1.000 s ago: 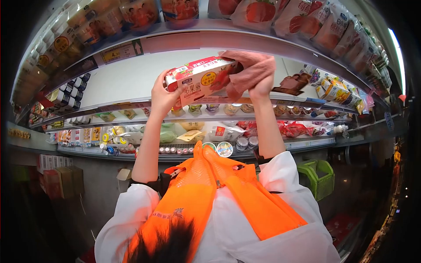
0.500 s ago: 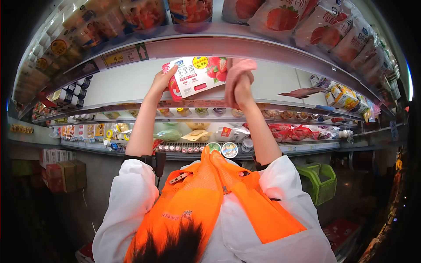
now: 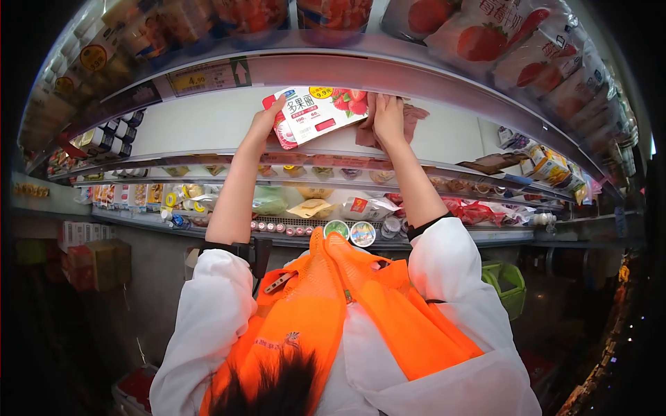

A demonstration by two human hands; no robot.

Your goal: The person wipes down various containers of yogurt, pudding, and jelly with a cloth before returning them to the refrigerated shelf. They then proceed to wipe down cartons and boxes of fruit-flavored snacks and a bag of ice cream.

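Observation:
My left hand (image 3: 266,119) grips the left end of a white and red carton (image 3: 316,114) with strawberries and a yellow price circle printed on it. The carton is tilted, its right end higher, in front of the pale shelf (image 3: 444,135). At its right end, my right hand (image 3: 388,119) has its fingers closed on a dusky pink cloth (image 3: 411,125), which hangs to both sides of the hand. Whether the right fingers also touch the carton cannot be made out.
Bagged strawberry packs (image 3: 485,41) and printed tubs (image 3: 333,14) fill the shelf above. Small dark-capped containers (image 3: 111,135) stand at left, yellow boxes (image 3: 548,163) at right. Lower shelves hold bags and round cups (image 3: 362,234). A green basket (image 3: 505,288) and cardboard boxes (image 3: 107,267) are on the floor.
The cloth has shifted from the carton's right edge to the right and now spreads out behind my right hand. The carton sits slightly higher, and the view has moved a little.

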